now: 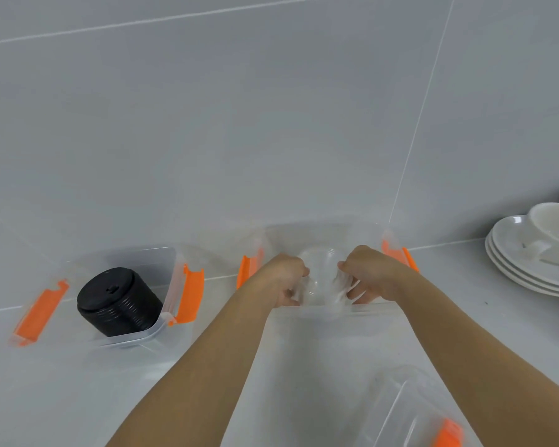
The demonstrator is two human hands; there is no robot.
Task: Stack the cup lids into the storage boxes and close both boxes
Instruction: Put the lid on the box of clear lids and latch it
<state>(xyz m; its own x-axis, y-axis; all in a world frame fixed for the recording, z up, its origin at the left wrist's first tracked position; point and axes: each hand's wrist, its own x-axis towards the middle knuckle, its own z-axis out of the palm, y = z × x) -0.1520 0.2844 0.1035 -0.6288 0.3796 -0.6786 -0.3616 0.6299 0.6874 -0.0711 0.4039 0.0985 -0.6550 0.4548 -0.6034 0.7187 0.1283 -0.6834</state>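
Grey tiles cover the wall (207, 124) at the back, w/ a pale counter (78, 398) below it. 2 clear boxes sit on the counter, up against the wall.

Left box (162, 324) is open & holds a stack of black lids (118, 301), tipped on its side. It has 2 orange clips: 1 on its left (41, 312), 1 on its right (191, 295).

Right box (320, 233) is open too, w/ orange clips on both sides (247, 269) (399, 253). Both arms reach into it from the bottom of the view. Left hand (288, 279) & right hand (365, 272) face each other w/ fingers curled in. Between them is a stack of clear lids (320, 275), inside the right box near its front wall. Each hand grips 1 side of that stack. The lids are see-through & blurry, so I can't count them.

Near the bottom right lies a clear box lid (410, 398) w/ an orange clip (449, 433); it is partly cut off by the edge.

On the far right, 3 white plates (517, 259) sit in a pile, well apart from the boxes. 1 white cup (552, 230) sits on top of them.
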